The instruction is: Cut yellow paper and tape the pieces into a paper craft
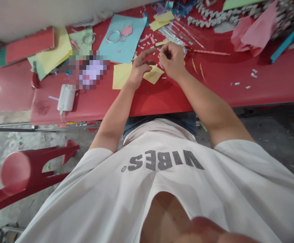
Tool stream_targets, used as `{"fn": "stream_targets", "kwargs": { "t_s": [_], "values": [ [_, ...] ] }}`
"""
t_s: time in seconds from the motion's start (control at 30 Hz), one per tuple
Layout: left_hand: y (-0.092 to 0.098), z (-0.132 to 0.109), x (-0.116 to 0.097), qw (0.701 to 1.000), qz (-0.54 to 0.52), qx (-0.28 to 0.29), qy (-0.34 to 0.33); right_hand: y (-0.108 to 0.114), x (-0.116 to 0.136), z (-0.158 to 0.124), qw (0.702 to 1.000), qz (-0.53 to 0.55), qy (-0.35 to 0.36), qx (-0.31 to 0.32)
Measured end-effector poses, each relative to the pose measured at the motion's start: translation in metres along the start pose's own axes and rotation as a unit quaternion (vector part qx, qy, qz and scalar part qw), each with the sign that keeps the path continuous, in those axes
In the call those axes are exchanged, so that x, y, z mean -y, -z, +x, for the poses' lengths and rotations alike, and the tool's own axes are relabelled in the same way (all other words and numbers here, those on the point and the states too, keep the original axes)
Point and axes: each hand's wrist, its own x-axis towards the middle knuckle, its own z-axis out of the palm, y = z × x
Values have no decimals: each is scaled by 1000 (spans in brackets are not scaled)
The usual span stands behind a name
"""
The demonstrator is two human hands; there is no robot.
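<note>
Over the red table (159,101), my left hand (140,67) has its fingers apart, the index finger reaching toward the right hand. No held object shows in it. My right hand (172,60) is closed in a pinch; whatever sits between its fingertips is hidden or too small to name. Beneath the hands lies a folded yellow paper (153,75), and a yellow paper square (119,77) rests partly behind my left hand. Small pink and white paper scraps (147,40) are scattered beyond the fingers. Narrow yellow strips (202,72) lie to the right of my right wrist.
A blue sheet (121,27) carries a silver ring (114,36) and a pink paper piece (126,31). At left are a white power adapter (66,97), a red-handled tool (34,79) and a red notebook (30,46). Crumpled pink paper (254,32) stands at back right. A red chair (22,172) is below.
</note>
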Motion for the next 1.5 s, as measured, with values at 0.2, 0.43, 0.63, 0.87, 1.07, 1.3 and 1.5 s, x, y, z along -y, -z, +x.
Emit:
{"fn": "stream_targets", "kwargs": {
  "t_s": [0.2, 0.43, 0.63, 0.87, 1.07, 1.3, 1.5],
  "values": [
    [11, 4, 16, 968, 220, -99, -68, 4, -25, 9, 999, -5, -30, -29],
    [19, 7, 30, 955, 283, -81, -32, 9, -44, 15, 996, 3, -94, 9],
    [18, 10, 23, 980, 189, -44, -36, 13, -37, 16, 991, 39, -102, 83],
    [9, 3, 8, 997, 64, -19, -25, 18, -21, 9, 982, 119, -72, 127],
    [15, 21, 22, 988, 42, -50, -140, 13, -11, 10, 991, 94, -39, 88],
    [27, 32, 39, 960, 136, -9, -243, 15, 6, 3, 997, -9, 15, 74],
    [22, 31, 37, 955, 131, -17, -264, 14, 10, 0, 997, 7, 25, 67]
  ]
}}
